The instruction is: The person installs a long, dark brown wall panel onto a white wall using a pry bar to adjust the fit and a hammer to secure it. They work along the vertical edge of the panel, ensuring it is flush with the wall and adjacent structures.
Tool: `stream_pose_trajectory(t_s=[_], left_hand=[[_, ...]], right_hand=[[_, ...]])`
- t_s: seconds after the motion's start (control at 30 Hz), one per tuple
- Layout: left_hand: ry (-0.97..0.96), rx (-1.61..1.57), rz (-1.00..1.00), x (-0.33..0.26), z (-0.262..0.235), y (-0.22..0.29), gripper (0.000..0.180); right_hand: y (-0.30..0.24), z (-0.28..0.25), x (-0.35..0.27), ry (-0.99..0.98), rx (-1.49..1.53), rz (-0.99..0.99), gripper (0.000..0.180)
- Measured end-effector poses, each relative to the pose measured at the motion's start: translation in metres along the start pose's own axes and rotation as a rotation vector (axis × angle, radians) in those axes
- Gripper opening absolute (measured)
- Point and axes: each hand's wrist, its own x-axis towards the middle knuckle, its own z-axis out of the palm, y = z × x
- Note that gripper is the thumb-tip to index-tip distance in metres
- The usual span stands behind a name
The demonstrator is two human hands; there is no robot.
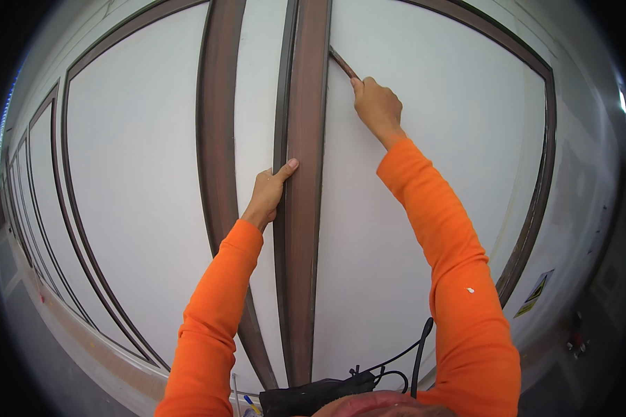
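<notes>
The long brown strip runs nearly upright between the two hands, its long axis pointing away from the wearer, and the left hand is the nearer one: it grasps the strip's left edge, thumb laid on the front face, remaining fingers mostly hidden. To the right of the strip and farther up, the right hand is closed round a slim brown tool, which slants up-left to the strip's right edge; whether its dark tip touches or slips behind that edge, I cannot tell. A second brown strip stands left of the first. By the first strip's lower end lies a black pouch-like thing with cables; its contents cannot be seen.
</notes>
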Motion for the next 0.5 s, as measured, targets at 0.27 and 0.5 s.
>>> stream_pose_trajectory(t_s=[0.27,0.5], left_hand=[[-0.031,-0.023,-0.015,0.003,0.005,-0.004,0.077],[-0.076,-0.042,-0.051,0.016,-0.01,-0.014,0.083]], right_hand=[[0.078,-0.02,-0.114,-0.101,0.088,0.188,0.04],[0.027,-0.079,-0.083,-0.168,0.656,0.344,0.027]])
